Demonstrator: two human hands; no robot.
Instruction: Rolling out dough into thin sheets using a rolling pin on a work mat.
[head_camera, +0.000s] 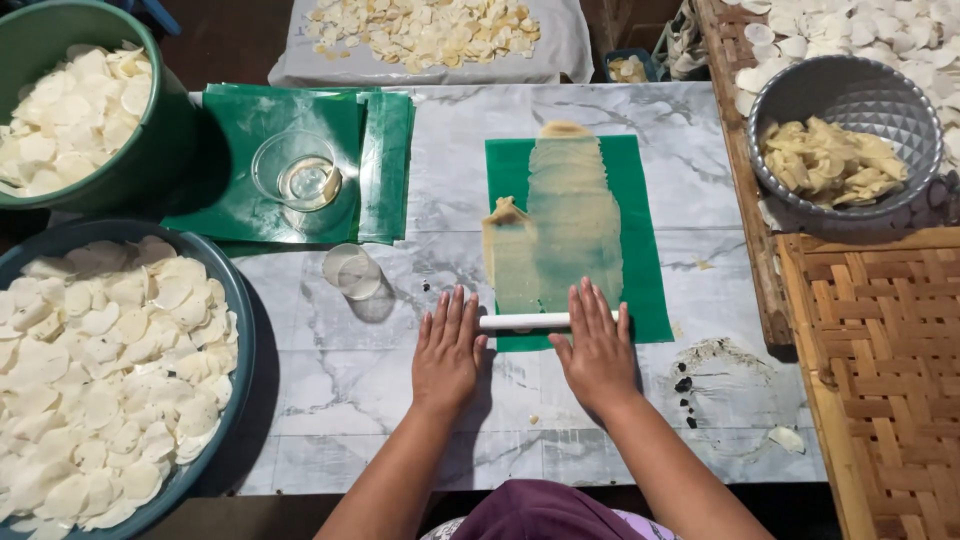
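Head view looks straight down on a marble-patterned table (600, 130) where both hands lie flat, palms down and fingers stretched out, on a thin white rolling pin (522, 321). Left hand (447, 350) presses the pin's left end on the bare tabletop; right hand (597, 347) covers its right part, at the near edge of a green plastic sheet (645, 250). Neither hand grips the pin; each only rests open on it. Beyond the pin, a long, very thin strip of pale dough (560, 225) lies rolled out on the green sheet, reaching just past its far edge. To the left sits a stack of green sheets (230, 190) with a small glass bowl (295, 170) on top, and a clear round lid (353, 271) lies beside it. Two green tubs (165, 140) (240, 330) of pale round slices stand at the left edge. A grey metal basin (850, 95) holding yellowish pieces sits at the right, above a woven bamboo tray (880, 350).
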